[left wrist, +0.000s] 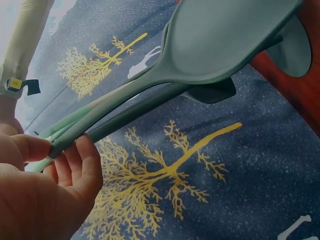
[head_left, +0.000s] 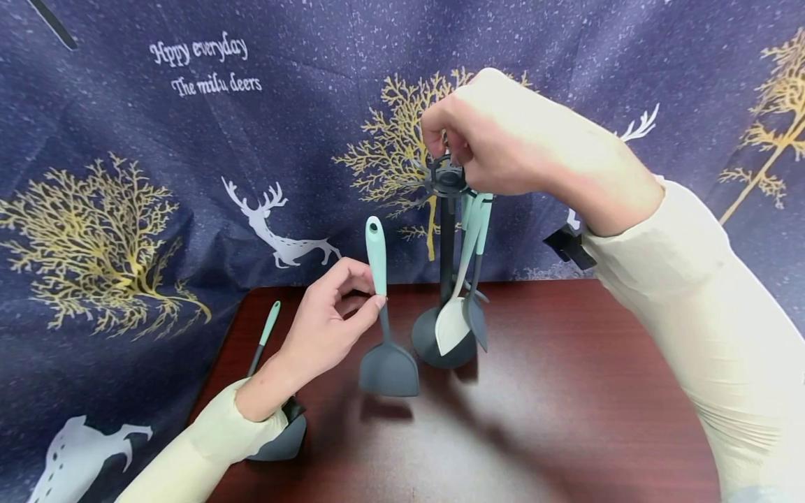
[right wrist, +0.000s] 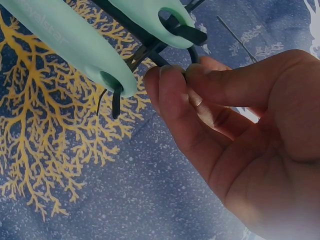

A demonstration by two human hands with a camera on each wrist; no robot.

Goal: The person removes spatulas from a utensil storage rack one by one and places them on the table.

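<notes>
My left hand (head_left: 330, 314) pinches a turner (head_left: 388, 370) by the lower end of its mint handle, its dark grey blade pointing down above the table. The turner's blade (left wrist: 225, 40) fills the upper part of the left wrist view. To its right stands a dark utensil stand (head_left: 447, 251) with a round base. My right hand (head_left: 490, 133) pinches the small loop at the top of that stand. On its hooks hang a cream-headed utensil (head_left: 454, 325) and a grey-headed one (head_left: 476, 321). Mint handles (right wrist: 75, 45) hang from hooks beside my right fingertips in the right wrist view.
Another grey utensil with a mint handle (head_left: 269, 325) lies at the left of the brown table (head_left: 566, 391), partly hidden under my left forearm. A dark blue cloth (head_left: 302, 140) with trees and deer hangs behind the table.
</notes>
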